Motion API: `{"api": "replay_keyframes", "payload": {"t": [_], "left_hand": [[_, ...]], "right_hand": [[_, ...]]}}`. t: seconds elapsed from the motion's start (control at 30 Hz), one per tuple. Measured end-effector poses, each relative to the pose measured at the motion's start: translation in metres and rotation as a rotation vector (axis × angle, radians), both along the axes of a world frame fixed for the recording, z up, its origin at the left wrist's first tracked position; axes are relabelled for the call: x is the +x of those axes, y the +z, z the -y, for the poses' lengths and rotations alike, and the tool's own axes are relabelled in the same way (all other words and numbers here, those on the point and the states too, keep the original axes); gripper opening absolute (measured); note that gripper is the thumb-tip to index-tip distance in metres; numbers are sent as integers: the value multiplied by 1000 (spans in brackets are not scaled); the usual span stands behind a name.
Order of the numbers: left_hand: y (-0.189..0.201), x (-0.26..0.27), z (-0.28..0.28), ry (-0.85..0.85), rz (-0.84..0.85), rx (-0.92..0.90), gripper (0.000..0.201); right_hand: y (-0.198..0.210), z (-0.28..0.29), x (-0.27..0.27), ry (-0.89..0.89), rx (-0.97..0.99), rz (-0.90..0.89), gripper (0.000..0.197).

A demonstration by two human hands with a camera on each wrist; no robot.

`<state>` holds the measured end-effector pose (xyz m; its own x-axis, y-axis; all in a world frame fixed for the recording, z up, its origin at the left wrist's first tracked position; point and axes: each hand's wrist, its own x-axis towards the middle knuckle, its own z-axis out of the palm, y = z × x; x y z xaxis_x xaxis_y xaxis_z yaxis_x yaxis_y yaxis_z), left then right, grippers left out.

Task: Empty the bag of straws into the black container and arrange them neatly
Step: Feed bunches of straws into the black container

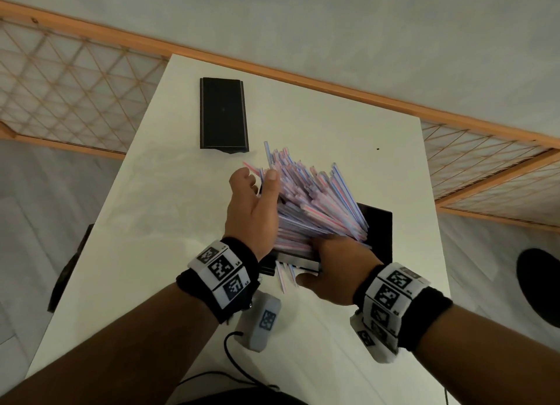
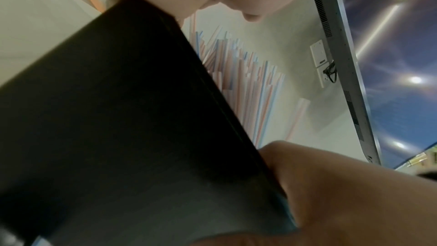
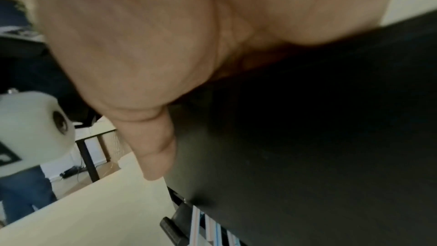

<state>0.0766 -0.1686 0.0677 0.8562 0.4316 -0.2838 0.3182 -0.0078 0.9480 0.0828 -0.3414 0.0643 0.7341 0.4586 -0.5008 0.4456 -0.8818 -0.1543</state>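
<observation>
Right hand (image 1: pixel 330 268) grips the tilted black rectangular container (image 1: pixel 375 232) at its near edge; the left hand (image 1: pixel 254 210), fingers loosely straight, presses the striped plastic straws (image 1: pixel 315 201) above the white table (image 1: pixel 157 223).

Office-like room, white table (image 1: pixel 157 223), wall-mounted screen (image 2: pixel 343 63), wall sockets (image 2: pixel 319 57)

Bare table (image 1: pixel 169 223) runs down the left of the head view and across the bottom centre, open to a hand. At centre the fanned straws (image 1: pixel 312 198), the container (image 1: pixel 375 232) and both hands block the way. A black lid (image 1: pixel 222 116) lies at upper centre; a small dark speck (image 1: pixel 378 149) sits upper right.
</observation>
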Motion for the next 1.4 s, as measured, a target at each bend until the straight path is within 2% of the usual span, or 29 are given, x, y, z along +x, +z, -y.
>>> {"api": "replay_keyframes", "payload": {"t": [0.07, 0.13, 0.2, 0.33, 0.5, 0.57, 0.77, 0.83, 0.93, 1.0, 1.1, 1.17, 1.3, 1.4], "left_hand": [[-1, -1, 0, 4, 36, -1, 75], [-4, -1, 0, 15, 78, -2, 88], [-6, -2, 0, 32, 103, -6, 92], [-12, -2, 1, 13, 138, 8, 83], [-12, -1, 2, 0, 107, 54, 68], [-12, -2, 1, -4, 100, 54, 66], [-15, 0, 0, -3, 97, 42, 73], [-15, 0, 0, -1, 103, 32, 76], [-16, -1, 0, 13, 111, 40, 76], [-15, 0, 0, 13, 106, 32, 69], [-15, -1, 0, -6, 83, 24, 51], [-14, -1, 0, -21, 70, 43, 48], [-8, -2, -1, -44, 35, 52, 66], [-5, -4, -1, -77, 39, 55, 69]], "right_hand": [[0, -8, 2, 4, -28, -12, 58], [1, -16, 7, -8, 39, -65, 51], [2, -19, 13, -11, 39, -94, 45], [6, -23, 11, 27, -138, -9, 47], [10, -29, 14, -46, -54, -115, 52], [10, -31, 15, -43, -85, -140, 55], [10, -36, 19, 20, -201, -66, 97], [13, -33, 22, 7, -178, -118, 90], [16, -29, 26, -63, -118, -235, 54], [16, -31, 29, -77, -116, -262, 48], [12, -37, 31, -69, -91, -238, 60], [9, -40, 33, -33, -79, -247, 80], [13, -44, 39, 12, -156, -327, 101], [18, -50, 41, 42, -199, -337, 109]]}}
